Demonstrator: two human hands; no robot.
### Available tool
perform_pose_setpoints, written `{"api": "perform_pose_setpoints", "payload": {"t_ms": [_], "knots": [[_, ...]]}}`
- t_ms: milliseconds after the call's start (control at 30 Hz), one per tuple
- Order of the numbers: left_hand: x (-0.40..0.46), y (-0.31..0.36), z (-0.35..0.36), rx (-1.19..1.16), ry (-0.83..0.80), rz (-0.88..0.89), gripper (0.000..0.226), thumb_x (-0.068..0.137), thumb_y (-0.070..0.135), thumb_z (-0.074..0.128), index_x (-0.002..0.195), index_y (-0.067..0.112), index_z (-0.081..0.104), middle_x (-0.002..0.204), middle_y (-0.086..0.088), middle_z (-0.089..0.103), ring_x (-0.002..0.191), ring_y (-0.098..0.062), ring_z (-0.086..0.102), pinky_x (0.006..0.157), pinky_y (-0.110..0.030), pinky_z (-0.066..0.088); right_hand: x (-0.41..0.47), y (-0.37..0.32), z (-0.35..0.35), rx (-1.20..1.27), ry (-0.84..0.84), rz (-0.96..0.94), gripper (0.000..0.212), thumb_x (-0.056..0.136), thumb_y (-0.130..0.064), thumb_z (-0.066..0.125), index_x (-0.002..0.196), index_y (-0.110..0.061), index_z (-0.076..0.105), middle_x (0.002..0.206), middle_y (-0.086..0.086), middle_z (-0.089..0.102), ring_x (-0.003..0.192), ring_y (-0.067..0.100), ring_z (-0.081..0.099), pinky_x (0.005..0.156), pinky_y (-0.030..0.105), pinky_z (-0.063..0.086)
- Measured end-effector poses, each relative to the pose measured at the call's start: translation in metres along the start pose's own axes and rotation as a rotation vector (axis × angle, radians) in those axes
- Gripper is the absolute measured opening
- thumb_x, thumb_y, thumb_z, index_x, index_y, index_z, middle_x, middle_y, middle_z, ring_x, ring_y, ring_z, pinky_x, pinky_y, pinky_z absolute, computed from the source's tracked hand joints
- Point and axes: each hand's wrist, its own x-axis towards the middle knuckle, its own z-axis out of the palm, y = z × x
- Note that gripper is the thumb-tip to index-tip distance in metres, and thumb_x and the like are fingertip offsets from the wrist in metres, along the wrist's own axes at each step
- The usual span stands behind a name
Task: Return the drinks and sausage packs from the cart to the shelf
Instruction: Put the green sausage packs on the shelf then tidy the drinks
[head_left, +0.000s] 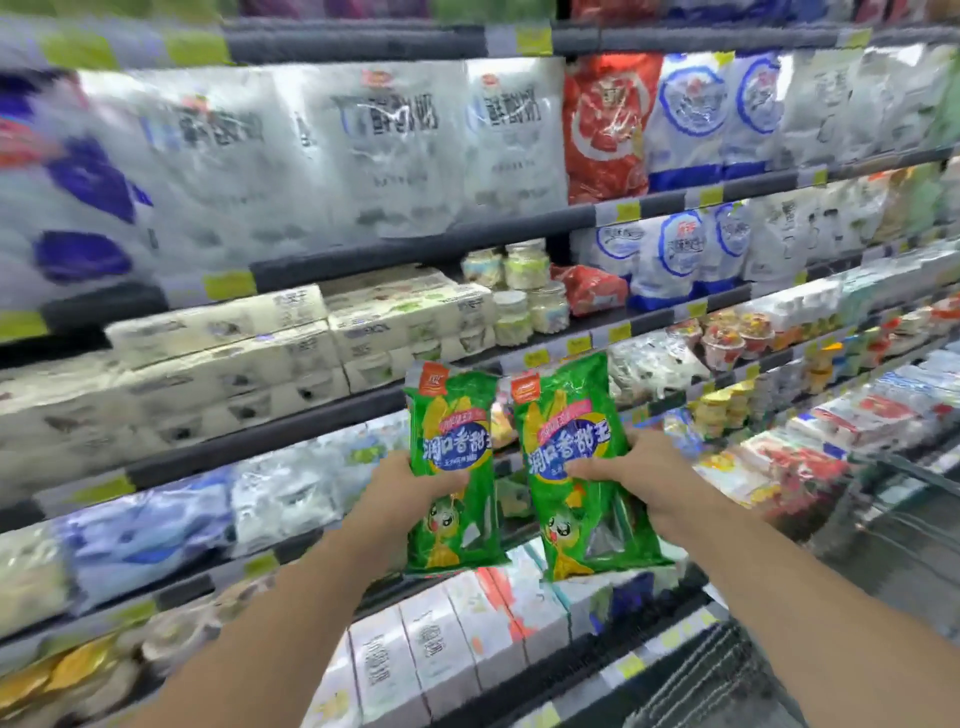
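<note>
**Two sausage packs in hand at the shelf**

The shelf (363, 410) fills my view: tiers of white bags, cartons, jars and cups, much of it blurred. The cart (883, 525) shows only as wire mesh at lower right; I cannot tell what lies in it.

I hold one green pack in each hand, upright, side by side, just apart, in front of the middle tiers and not touching any of them.

Left pack (452, 467): the left hand (410, 483) grips it at mid-height on its left edge, thumb across the front.

Right pack (576, 467): the right hand (639, 473) grips its right edge, thumb laid across the label, fingers hidden behind.

Handling, as I judge it: glossy film, so slippery; soft and light, with a clear window low down. A mid-height edge grip suits them best. Squeezing harder risks creasing the film.
</note>
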Motion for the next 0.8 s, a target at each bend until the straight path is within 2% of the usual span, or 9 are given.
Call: {"api": "perform_pose_setpoints", "payload": {"t_ms": [67, 133, 267, 367, 433, 500, 567, 700, 800], "knots": [[-0.012, -0.016, -0.061, -0.021, 0.095, 0.009, 0.019, 0.077, 0.016, 0.082, 0.094, 0.016, 0.073, 0.084, -0.003, 0.077, 0.075, -0.021, 0.072, 0.061, -0.031, 0.057, -0.001, -0.007, 0.064, -0.024, -0.075, -0.01, 0.044, 0.062, 0.0, 0.091, 0.101, 0.001, 0.071, 0.084, 0.015, 0.078, 0.071, 0.026, 0.074, 0.068, 0.043, 0.063], [-0.026, -0.036, -0.129, -0.047, 0.183, 0.004, 0.021, 0.077, 0.014, 0.082, 0.096, 0.013, 0.074, 0.079, 0.0, 0.076, 0.066, -0.011, 0.07, 0.054, -0.023, 0.051, -0.006, -0.01, 0.132, -0.018, -0.165, -0.022, 0.044, 0.059, -0.002, 0.092, 0.099, 0.0, 0.072, 0.085, 0.016, 0.078, 0.071, 0.029, 0.075, 0.072, 0.05, 0.063], [-0.063, -0.077, -0.261, -0.054, 0.328, -0.025, 0.02, 0.076, 0.018, 0.083, 0.093, 0.017, 0.072, 0.077, 0.004, 0.076, 0.068, -0.01, 0.068, 0.06, -0.024, 0.051, -0.031, -0.013, 0.273, -0.016, -0.346, -0.047, 0.067, 0.033, -0.023, 0.099, 0.093, -0.004, 0.075, 0.088, 0.017, 0.078, 0.085, 0.038, 0.075, 0.078, 0.058, 0.06], [-0.106, -0.103, -0.352, -0.063, 0.482, -0.027, 0.016, 0.076, 0.017, 0.083, 0.086, 0.022, 0.072, 0.08, 0.003, 0.077, 0.071, -0.013, 0.069, 0.068, -0.031, 0.057, -0.059, -0.017, 0.377, -0.003, -0.48, -0.094, 0.038, 0.055, -0.005, 0.092, 0.089, -0.005, 0.075, 0.078, 0.011, 0.079, 0.068, 0.026, 0.076, 0.064, 0.042, 0.064], [-0.139, -0.117, -0.404, -0.087, 0.567, -0.045, 0.019, 0.076, 0.015, 0.083, 0.091, 0.019, 0.072, 0.088, -0.003, 0.078, 0.077, -0.018, 0.072, 0.065, -0.03, 0.057, -0.08, -0.021, 0.438, 0.0, -0.574, -0.097, 0.035, 0.061, -0.001, 0.089, 0.092, -0.003, 0.074, 0.081, 0.012, 0.079, 0.066, 0.024, 0.075, 0.067, 0.041, 0.063], [-0.171, -0.128, -0.45, -0.098, 0.634, -0.065, 0.026, 0.077, 0.018, 0.083, 0.1, 0.017, 0.071, 0.094, -0.004, 0.078, 0.088, -0.022, 0.073, 0.067, -0.028, 0.057, -0.099, -0.023, 0.494, -0.014, -0.673, -0.084, 0.048, 0.055, -0.008, 0.093, 0.099, -0.002, 0.074, 0.088, 0.014, 0.079, 0.079, 0.031, 0.076, 0.08, 0.052, 0.061], [-0.199, -0.138, -0.491, -0.111, 0.696, -0.075, 0.028, 0.076, 0.021, 0.084, 0.101, 0.021, 0.071, 0.097, -0.001, 0.077, 0.094, -0.022, 0.072, 0.082, -0.036, 0.057, -0.118, -0.027, 0.543, -0.034, -0.76, -0.068, 0.061, 0.045, -0.018, 0.096, 0.1, -0.005, 0.073, 0.091, 0.014, 0.079, 0.087, 0.036, 0.076, 0.084, 0.058, 0.059], [-0.242, -0.154, -0.548, -0.133, 0.801, -0.089, 0.033, 0.078, 0.026, 0.083, 0.107, 0.022, 0.067, 0.102, 0.001, 0.074, 0.092, -0.016, 0.069, 0.071, -0.029, 0.051, -0.147, -0.023, 0.625, -0.044, -0.866, -0.085, 0.049, 0.05, -0.012, 0.094, 0.093, -0.006, 0.074, 0.09, 0.014, 0.079, 0.089, 0.037, 0.075, 0.088, 0.059, 0.057], [-0.26, -0.165, -0.579, -0.143, 0.868, -0.114, 0.045, 0.076, 0.032, 0.084, 0.116, 0.021, 0.065, 0.107, 0.001, 0.073, 0.097, -0.015, 0.068, 0.075, -0.029, 0.05, -0.161, -0.016, 0.675, -0.075, -0.979, -0.089, 0.078, 0.028, -0.03, 0.098, 0.099, -0.007, 0.074, 0.092, 0.011, 0.08, 0.091, 0.035, 0.075, 0.092, 0.058, 0.055]]}}
